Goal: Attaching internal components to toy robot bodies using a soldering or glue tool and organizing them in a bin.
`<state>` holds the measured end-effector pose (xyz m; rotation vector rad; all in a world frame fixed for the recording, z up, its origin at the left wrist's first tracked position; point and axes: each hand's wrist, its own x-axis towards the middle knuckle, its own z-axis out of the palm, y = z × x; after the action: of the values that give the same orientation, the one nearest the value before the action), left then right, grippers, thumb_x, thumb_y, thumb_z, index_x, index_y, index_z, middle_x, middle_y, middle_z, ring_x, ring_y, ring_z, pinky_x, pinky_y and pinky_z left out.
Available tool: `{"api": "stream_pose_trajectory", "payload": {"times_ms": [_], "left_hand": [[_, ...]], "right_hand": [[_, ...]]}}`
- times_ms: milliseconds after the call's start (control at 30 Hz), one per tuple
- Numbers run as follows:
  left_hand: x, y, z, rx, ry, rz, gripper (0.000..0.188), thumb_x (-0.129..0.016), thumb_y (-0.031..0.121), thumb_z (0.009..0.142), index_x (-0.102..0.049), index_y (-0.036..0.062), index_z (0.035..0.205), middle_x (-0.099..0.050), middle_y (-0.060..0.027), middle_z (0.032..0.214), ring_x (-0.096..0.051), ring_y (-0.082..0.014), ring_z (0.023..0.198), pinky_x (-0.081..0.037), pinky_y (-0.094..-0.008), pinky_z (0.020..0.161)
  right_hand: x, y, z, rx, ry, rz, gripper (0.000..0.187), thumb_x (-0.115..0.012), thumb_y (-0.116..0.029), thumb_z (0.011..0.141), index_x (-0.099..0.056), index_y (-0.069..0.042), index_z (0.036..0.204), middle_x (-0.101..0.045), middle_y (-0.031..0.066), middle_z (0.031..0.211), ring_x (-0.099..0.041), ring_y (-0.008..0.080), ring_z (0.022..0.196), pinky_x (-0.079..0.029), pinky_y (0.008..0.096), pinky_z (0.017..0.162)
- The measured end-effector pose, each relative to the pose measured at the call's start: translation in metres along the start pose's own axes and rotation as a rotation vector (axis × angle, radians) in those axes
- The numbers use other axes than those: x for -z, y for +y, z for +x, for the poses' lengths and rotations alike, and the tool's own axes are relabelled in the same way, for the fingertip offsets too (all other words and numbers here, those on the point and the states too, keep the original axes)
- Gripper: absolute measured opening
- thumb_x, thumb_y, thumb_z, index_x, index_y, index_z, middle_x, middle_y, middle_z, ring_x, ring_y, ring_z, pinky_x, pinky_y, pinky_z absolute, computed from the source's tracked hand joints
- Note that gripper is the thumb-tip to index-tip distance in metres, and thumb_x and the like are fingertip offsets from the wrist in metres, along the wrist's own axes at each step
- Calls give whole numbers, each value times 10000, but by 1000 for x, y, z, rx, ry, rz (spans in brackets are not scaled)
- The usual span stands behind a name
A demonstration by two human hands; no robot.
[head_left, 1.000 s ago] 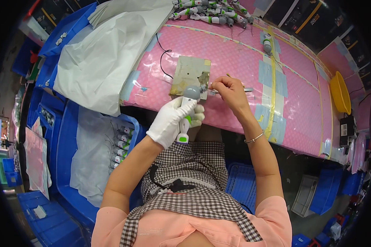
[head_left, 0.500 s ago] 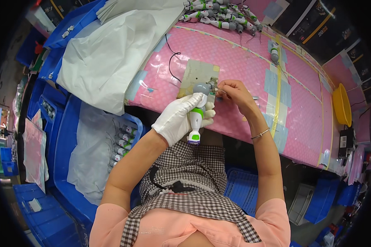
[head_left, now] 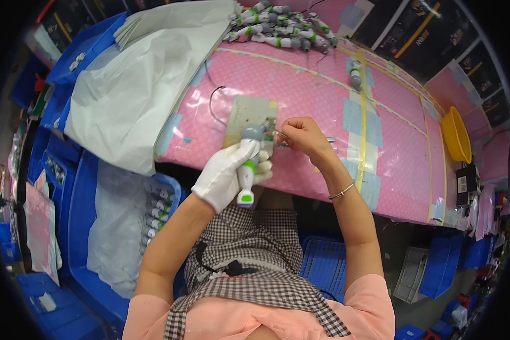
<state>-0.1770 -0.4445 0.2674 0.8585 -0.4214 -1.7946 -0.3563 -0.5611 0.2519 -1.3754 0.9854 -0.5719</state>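
Note:
My left hand [head_left: 216, 177], in a white glove, is wrapped round a white, green and grey toy part [head_left: 246, 182]. The part's rounded grey end points away from me, and its narrow white end with a green patch hangs toward my lap. That grey end lies against a small metal fixture [head_left: 270, 124] on a flat metal plate [head_left: 245, 110]. Bare and closed, my right hand [head_left: 301, 136] is just right of the fixture, fingertips pinched together. Whatever is between those fingers is too small to make out. A dark wire [head_left: 212, 105] curves over the table left of the plate.
Pink bubble-wrapped covering [head_left: 306, 96] spans the table. Several similar toy parts [head_left: 280, 28] are heaped at the back, and a single one [head_left: 355, 76] lies farther right. White sheeting [head_left: 130, 85] drapes the left side. A blue bin [head_left: 82, 226] with more parts stands left of me.
The whole view has shifted, so the table appears farther left. My right hand has turned and closed more tightly beside the fixture. The toy part's grey end sits slightly farther from the fixture.

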Motion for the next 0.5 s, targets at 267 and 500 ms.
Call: {"api": "stream_pose_trajectory", "payload": {"times_ms": [267, 500], "left_hand": [[71, 33, -108, -362, 481, 334, 325, -609, 180, 847, -487, 30, 1110, -546, -27, 860, -521, -103, 685, -453, -257, 578], [282, -38, -242, -378, 1566, 468, 245, -690, 171, 769, -562, 43, 935, -569, -63, 802, -518, -149, 659, -436, -313, 568]], "right_hand": [[194, 16, 95, 564, 875, -772, 305, -503, -36, 791, -614, -69, 1073, -632, 143, 831, -587, 278, 724, -473, 361, 666], [324, 41, 115, 551, 262, -1536, 486, -541, -30, 786, -500, -129, 1261, -353, 177, 1392, -330, 340, 1286, -313, 383, 1036]]}}
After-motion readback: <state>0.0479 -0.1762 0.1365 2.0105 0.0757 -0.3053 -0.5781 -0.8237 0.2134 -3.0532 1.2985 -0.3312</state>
